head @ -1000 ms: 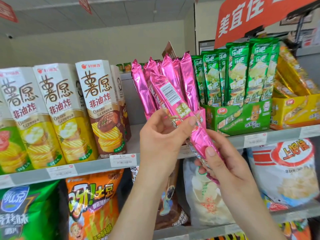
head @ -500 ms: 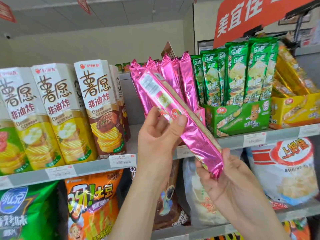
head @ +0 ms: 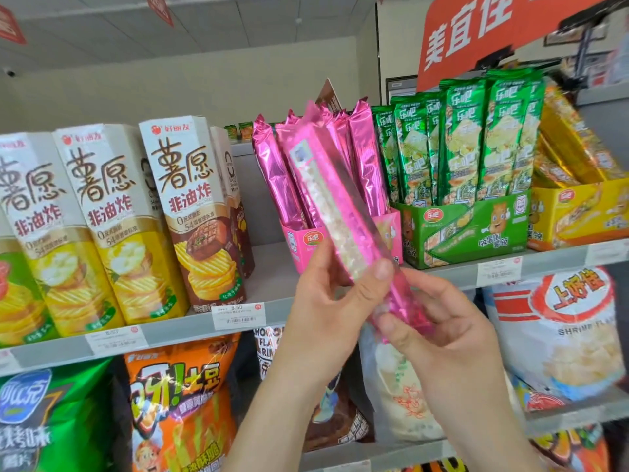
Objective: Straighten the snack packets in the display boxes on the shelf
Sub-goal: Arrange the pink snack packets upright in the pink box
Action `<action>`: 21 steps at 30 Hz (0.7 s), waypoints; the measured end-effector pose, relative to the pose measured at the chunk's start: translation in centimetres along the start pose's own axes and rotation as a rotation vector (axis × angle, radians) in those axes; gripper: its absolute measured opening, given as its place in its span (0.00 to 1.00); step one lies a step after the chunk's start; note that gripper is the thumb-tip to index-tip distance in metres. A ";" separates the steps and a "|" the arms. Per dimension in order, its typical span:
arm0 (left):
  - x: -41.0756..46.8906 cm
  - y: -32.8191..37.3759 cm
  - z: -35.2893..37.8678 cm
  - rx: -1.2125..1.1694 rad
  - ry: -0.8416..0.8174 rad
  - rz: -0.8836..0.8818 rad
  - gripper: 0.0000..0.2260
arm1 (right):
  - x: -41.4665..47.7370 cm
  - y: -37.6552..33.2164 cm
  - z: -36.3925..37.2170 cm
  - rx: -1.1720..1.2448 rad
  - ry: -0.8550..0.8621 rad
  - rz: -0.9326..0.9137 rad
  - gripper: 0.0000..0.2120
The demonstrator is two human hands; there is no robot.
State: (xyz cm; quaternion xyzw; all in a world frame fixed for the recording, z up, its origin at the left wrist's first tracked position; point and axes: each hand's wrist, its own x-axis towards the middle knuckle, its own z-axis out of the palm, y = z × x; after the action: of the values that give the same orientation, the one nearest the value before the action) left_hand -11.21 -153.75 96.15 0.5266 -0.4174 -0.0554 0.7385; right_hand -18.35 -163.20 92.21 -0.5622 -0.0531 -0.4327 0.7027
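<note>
A long pink foil snack packet (head: 335, 206) is held tilted in front of the shelf, its top leaning left and blurred. My left hand (head: 335, 308) grips its middle, thumb on the front. My right hand (head: 439, 332) pinches its lower end. Behind it a pink display box (head: 301, 245) holds several upright pink packets (head: 364, 158). To its right a green display box (head: 473, 229) holds green packets (head: 476, 141), and a yellow display box (head: 578, 209) holds leaning yellow packets (head: 565, 137).
Tall crisp cartons (head: 190, 212) stand on the shelf to the left. The grey shelf edge (head: 170, 330) carries price tags. Large snack bags (head: 180, 407) fill the shelf below. An orange sign (head: 476, 32) hangs at the upper right.
The held pink packet has turned in my hands, so a different face shows, and its top has risen a little. Both hands keep their hold.
</note>
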 end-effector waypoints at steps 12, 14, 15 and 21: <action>0.8 0.5 -1.5 0.008 0.119 0.100 0.11 | -0.4 0.1 -0.2 0.089 -0.048 0.163 0.21; 0.8 0.5 -1.5 -0.005 0.126 0.093 0.13 | -0.4 0.2 -0.3 0.078 -0.015 0.170 0.23; 0.7 0.4 -1.4 -0.022 0.131 0.081 0.13 | -0.3 0.0 -0.3 0.053 -0.004 0.145 0.23; 0.4 0.0 -0.8 -0.112 0.147 -0.033 0.15 | -0.7 0.2 0.4 -0.147 0.157 -0.101 0.14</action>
State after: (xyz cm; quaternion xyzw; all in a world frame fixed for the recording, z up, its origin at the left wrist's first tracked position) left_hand -10.45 -153.32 96.31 0.4941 -0.3498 -0.0520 0.7943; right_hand -18.46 -162.44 91.80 -0.5733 0.0060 -0.5129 0.6389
